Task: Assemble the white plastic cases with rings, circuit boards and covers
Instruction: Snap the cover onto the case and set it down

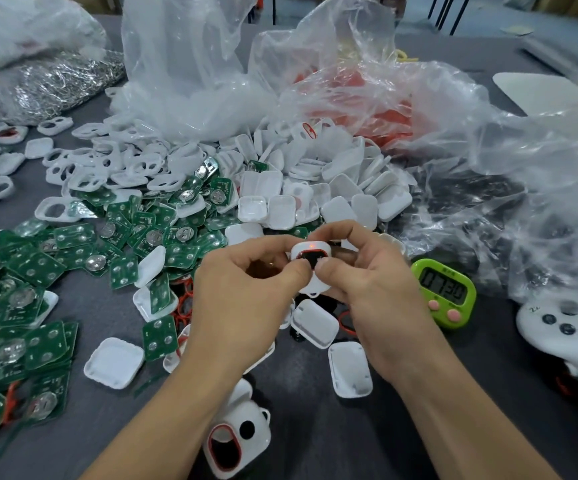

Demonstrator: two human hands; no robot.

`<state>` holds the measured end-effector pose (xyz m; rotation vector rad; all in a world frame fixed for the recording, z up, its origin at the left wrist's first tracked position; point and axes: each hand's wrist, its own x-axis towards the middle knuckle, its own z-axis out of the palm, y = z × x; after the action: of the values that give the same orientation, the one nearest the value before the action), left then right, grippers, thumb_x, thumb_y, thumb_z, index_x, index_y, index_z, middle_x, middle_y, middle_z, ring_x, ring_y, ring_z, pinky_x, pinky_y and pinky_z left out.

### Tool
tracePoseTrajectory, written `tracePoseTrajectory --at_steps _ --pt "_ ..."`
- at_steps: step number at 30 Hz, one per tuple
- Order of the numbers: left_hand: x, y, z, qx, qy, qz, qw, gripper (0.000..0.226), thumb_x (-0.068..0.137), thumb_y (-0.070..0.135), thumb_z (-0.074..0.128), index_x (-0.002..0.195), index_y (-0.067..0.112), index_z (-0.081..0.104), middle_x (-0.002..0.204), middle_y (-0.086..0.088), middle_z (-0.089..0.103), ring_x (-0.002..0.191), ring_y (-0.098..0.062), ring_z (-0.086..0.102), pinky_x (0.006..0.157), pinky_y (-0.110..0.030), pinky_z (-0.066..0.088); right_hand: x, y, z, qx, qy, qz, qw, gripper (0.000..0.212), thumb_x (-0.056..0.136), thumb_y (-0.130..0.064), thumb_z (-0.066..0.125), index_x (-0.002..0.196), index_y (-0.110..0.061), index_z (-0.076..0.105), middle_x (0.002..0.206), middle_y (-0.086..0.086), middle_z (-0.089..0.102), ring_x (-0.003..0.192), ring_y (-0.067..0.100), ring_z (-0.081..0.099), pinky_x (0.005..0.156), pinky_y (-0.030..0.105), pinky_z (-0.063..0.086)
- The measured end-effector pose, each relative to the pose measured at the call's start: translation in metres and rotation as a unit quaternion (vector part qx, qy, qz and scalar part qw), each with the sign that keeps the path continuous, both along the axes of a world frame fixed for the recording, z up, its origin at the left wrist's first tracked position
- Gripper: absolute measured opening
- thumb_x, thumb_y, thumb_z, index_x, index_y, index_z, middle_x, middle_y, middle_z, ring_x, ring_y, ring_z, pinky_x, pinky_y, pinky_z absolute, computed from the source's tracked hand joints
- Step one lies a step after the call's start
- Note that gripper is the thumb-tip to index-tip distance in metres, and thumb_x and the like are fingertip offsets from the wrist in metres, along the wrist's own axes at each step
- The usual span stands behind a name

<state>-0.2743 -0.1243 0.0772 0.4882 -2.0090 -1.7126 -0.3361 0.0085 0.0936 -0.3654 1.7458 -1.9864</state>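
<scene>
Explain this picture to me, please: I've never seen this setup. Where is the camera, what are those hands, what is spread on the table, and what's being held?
There is no machine here: the grips are a person's two bare hands, and the single picture comes from a camera worn on the head, looking forward and down. The left grip and right grip together pinch a small white plastic case with a red ring, on which a tiny red light glows. On the grey table lie a heap of green square circuit boards, white plastic cases with oval holes, plain white plastic covers, crumpled clear plastic bags and a green digital timer. A white case with its red ring fitted lies nearest the person.
</scene>
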Motion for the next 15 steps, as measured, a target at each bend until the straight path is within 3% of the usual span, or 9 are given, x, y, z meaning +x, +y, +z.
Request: tracePoseTrajectory --at_steps 2,7,10,12,13,15 --pt "-0.001 0.000 -0.001 -0.006 -0.012 0.043 0.999 0.015 0.067 0.048 0.081 0.081 0.044 0.081 0.057 0.013 0.065 0.049 -0.002 0.052 0.049 -0.019 0.041 0.001 -0.001 -0.003 0.014 0.020 0.029 0.999 0.042 0.089 0.018 0.053 0.103 -0.019 0.068 0.098 0.011 0.079 0.082 0.023 0.071 0.070 0.031 0.056" --pt "-0.002 0.001 -0.004 0.011 -0.018 0.078 0.997 0.020 0.060 0.049 0.087 0.077 0.040 0.082 0.058 0.006 0.069 0.048 -0.007 0.056 0.050 -0.036 0.057 0.002 -0.002 -0.007 0.056 0.074 0.037 0.995 0.051 0.087 0.014 0.053 0.108 -0.030 0.068 0.094 0.004 0.079 0.067 0.010 0.062 0.061 0.021 0.049" --pt "-0.003 0.000 -0.002 0.034 -0.015 0.047 0.998 0.017 0.062 0.043 0.088 0.077 0.035 0.082 0.060 0.005 0.070 0.051 -0.008 0.055 0.050 -0.026 0.045 0.001 -0.002 -0.011 0.065 0.086 0.017 0.994 0.046 0.081 0.002 0.058 0.107 -0.034 0.067 0.093 0.004 0.079 0.072 0.027 0.064 0.066 0.041 0.054" --pt "-0.003 -0.001 0.001 0.057 -0.005 0.020 0.998 0.015 0.066 0.037 0.088 0.079 0.032 0.083 0.063 0.002 0.072 0.055 -0.011 0.058 0.051 -0.029 0.047 0.001 -0.004 -0.013 0.062 0.084 -0.012 0.994 0.037 0.082 -0.005 0.061 0.104 -0.034 0.067 0.093 0.006 0.079 0.078 0.045 0.068 0.074 0.057 0.060" --pt "-0.002 -0.002 0.003 0.072 0.003 0.013 0.997 0.014 0.068 0.033 0.088 0.080 0.030 0.083 0.067 -0.002 0.074 0.059 -0.015 0.062 0.053 -0.034 0.054 0.001 -0.004 -0.013 0.059 0.086 -0.024 0.994 0.032 0.084 -0.008 0.063 0.102 -0.034 0.067 0.092 0.006 0.079 0.080 0.042 0.072 0.078 0.060 0.061" --pt "0.000 -0.004 0.006 0.085 0.015 0.009 0.996 0.013 0.071 0.026 0.087 0.084 0.029 0.084 0.073 -0.005 0.076 0.064 -0.017 0.068 0.060 -0.044 0.062 0.002 -0.005 -0.013 0.074 0.113 -0.038 0.990 0.021 0.087 -0.015 0.066 0.098 -0.033 0.070 0.090 0.002 0.079 0.082 0.025 0.077 0.079 0.048 0.064"
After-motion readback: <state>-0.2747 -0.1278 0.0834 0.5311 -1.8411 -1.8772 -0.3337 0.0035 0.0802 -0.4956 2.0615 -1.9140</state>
